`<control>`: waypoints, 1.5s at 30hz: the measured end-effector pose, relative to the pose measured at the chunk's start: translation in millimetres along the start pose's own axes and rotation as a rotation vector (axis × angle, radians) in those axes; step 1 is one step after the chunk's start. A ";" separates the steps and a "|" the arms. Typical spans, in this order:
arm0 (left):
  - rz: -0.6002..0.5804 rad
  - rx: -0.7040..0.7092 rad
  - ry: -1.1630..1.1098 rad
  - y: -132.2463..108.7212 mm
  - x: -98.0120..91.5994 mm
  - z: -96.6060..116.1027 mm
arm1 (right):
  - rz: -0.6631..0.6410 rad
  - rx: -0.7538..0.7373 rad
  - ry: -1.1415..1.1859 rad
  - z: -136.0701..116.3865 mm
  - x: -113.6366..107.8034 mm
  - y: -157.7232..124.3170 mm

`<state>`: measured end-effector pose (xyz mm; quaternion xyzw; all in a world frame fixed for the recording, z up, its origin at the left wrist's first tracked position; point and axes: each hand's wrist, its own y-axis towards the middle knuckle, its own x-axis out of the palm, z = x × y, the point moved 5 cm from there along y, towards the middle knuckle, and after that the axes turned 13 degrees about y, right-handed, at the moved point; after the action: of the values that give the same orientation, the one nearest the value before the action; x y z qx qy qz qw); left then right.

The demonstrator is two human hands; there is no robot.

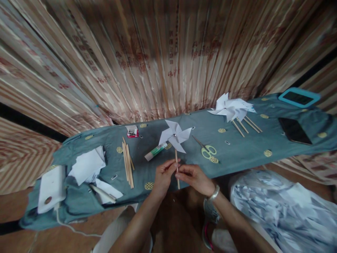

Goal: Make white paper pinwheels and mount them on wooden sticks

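The person's left hand (165,173) and right hand (194,178) both pinch the wooden stick of a white paper pinwheel (174,135) above the near edge of the cloth-covered table (244,154). Nearest it, a glue stick (155,152) lies partly hidden under the left-side blades, with scissors (208,151) to the right. Farther out are loose sticks (127,165), a small red box (132,132) and white papers (91,163) leftward, other pinwheels (231,108) and a dark phone (295,131) rightward.
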<state>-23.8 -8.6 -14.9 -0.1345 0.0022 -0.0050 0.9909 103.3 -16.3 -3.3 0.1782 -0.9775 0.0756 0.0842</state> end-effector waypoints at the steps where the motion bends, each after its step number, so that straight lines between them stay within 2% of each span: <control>1: 0.002 0.003 0.004 0.1 -0.3 -0.4 | 0.053 -0.022 0.010 -3.2 -6.8 0.6; 3: -0.004 -0.008 0.014 -0.3 0.3 -1.8 | 0.219 -0.079 0.065 -10.3 -26.2 1.6; 7: -0.065 -0.057 0.043 -5.1 4.7 -5.0 | 0.634 -0.261 0.185 -24.6 -68.9 -2.2; 9: -0.094 -0.073 0.057 -8.5 6.2 -5.2 | 0.742 -0.339 0.197 -30.3 -79.8 -5.6; 12: -0.113 -0.092 0.075 -12.3 5.5 -4.3 | 0.796 -0.392 0.142 -36.2 -83.4 -9.6; 16: -0.129 -0.118 0.094 -12.8 2.6 -5.8 | 0.746 -0.406 0.060 -37.5 -80.1 -6.2; 22: -0.163 -0.014 0.180 -6.1 -0.6 -7.9 | 0.523 -0.113 0.357 -21.3 -83.2 18.9; 25: -0.166 0.015 0.221 -2.4 -2.7 -9.0 | 0.426 -0.023 0.438 -19.4 -80.6 25.7; 32: -0.185 0.028 0.263 7.8 -3.5 -14.0 | 0.376 0.055 0.507 -13.5 -73.9 33.9; 39: -0.195 0.014 0.316 20.7 -2.5 -21.3 | 0.403 0.101 0.501 -6.0 -79.5 44.9; 45: -0.091 0.214 0.484 31.7 -11.0 -5.8 | 0.402 0.123 0.544 0.8 -81.6 53.0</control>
<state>-34.5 20.5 -28.9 -0.0240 0.2325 -0.0815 0.9689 159.3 59.9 -25.9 -0.0399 -0.9283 0.1945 0.3143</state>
